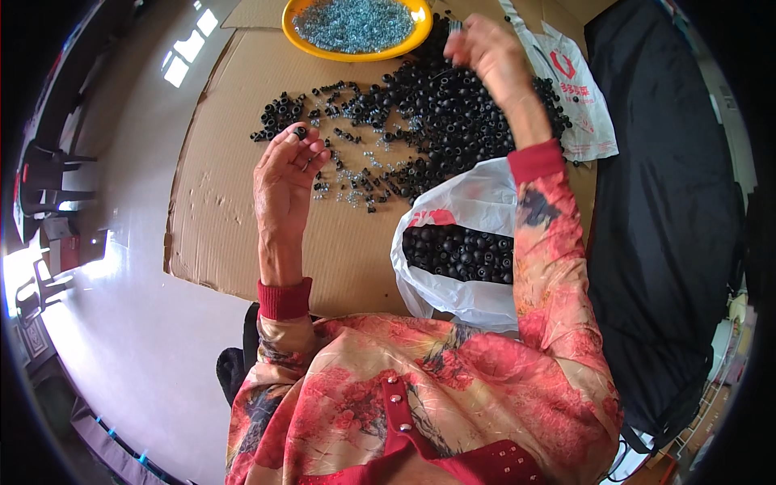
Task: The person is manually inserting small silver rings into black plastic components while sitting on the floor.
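Observation:
My left hand [287,174] is raised over the left part of the cardboard sheet [218,186], its fingertips closed on a small round black plastic part [300,132] with a hole in it. Farther forward, my right hand [495,63] reaches over the far side of a big pile of black parts [465,121]. Its fingers are bent together and slightly blurred; a small greyish, see-through thing shows at the fingertips, too indistinct to name. Beside it stands a yellow dish [356,57] full of tiny clear bluish pieces [356,24].
An open white plastic bag [416,287] of round black parts [461,252] lies close to my body. Another white bag [594,121] lies flat at the right edge. Small black parts [279,113] and clear pieces are scattered mid-sheet. Black fabric [647,242] covers the right side.

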A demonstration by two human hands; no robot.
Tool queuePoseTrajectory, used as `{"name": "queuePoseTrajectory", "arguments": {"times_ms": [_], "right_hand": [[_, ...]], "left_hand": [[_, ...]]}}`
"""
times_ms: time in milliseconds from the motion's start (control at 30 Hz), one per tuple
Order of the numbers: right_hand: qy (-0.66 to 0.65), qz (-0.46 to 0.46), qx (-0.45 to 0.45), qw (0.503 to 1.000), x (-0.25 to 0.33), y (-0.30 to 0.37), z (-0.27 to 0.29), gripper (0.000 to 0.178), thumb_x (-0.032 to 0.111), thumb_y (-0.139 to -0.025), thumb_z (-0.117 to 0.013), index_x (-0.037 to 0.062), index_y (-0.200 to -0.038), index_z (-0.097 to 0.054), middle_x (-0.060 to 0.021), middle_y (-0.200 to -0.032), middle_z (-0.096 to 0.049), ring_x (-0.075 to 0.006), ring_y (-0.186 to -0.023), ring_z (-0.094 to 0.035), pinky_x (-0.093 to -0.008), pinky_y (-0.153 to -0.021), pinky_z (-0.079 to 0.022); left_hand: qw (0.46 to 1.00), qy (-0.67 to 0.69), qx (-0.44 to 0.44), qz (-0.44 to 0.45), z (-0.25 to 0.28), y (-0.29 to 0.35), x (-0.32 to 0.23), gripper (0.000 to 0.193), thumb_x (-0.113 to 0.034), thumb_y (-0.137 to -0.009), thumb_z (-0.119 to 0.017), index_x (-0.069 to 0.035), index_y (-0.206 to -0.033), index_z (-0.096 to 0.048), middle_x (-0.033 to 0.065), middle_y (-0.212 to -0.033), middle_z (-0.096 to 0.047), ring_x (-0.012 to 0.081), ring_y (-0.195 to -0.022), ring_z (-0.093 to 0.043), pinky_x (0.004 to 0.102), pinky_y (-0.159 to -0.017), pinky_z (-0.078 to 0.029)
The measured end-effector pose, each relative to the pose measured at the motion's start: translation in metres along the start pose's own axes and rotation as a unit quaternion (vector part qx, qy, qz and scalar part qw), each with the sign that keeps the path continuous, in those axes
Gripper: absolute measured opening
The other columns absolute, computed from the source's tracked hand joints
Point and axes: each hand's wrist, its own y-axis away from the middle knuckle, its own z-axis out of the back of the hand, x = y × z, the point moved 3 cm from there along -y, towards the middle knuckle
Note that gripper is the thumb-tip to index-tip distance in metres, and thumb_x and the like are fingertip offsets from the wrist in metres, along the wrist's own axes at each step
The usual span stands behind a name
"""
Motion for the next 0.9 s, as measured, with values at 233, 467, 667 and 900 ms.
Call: {"name": "queuePoseTrajectory", "arguments": {"times_ms": [233,467,667,900], "right_hand": [[0.504,0.093,0.275,0.813,-0.023,0.036,-0.042,0.015,0.007,-0.073,-0.054,0.0023,-0.08,-0.066,-0.0109,-0.078,-0.067,-0.0198,-0.066,-0.064,-0.03,-0.064,-0.051],[0.53,0.048,0.203,0.822,-0.038,0.045,-0.038,0.021,0.006,-0.072,-0.051,0.0053,-0.085,-0.068,-0.0156,-0.08,-0.066,-0.0287,-0.073,-0.065,-0.037,-0.072,-0.051],[0.513,0.056,0.199,0.833,-0.047,0.046,-0.051,0.019,0.007,-0.073,-0.051,0.0047,-0.083,-0.067,-0.0134,-0.078,-0.066,-0.0274,-0.071,-0.064,-0.036,-0.07,-0.052],[0.601,0.313,0.228,0.699,-0.047,0.056,-0.112,0.023,0.002,-0.073,-0.055,0.0069,-0.094,-0.062,-0.0075,-0.097,-0.057,-0.0243,-0.093,-0.055,-0.0368,-0.077,-0.046]], "left_hand": [[1.0,0.001,0.003,0.004,0.002,0.0,0.002,0.024,-0.015,-0.088,-0.051,0.001,-0.106,-0.053,0.0116,-0.095,-0.059,0.0205,-0.086,-0.057,0.0353,-0.083,-0.048],[1.0,-0.002,0.004,0.0,0.003,-0.001,0.001,0.023,-0.014,-0.088,-0.051,0.001,-0.105,-0.054,0.0115,-0.095,-0.059,0.0201,-0.086,-0.057,0.035,-0.082,-0.049],[0.999,0.014,-0.025,-0.024,0.006,0.001,-0.007,0.021,-0.009,-0.088,-0.049,0.004,-0.105,-0.053,0.0134,-0.094,-0.06,0.0194,-0.082,-0.059,0.0338,-0.077,-0.051],[0.998,0.02,-0.048,-0.039,0.013,-0.003,-0.017,0.021,-0.009,-0.087,-0.049,0.003,-0.104,-0.054,0.0131,-0.095,-0.06,0.0195,-0.083,-0.059,0.0344,-0.078,-0.05]]}}
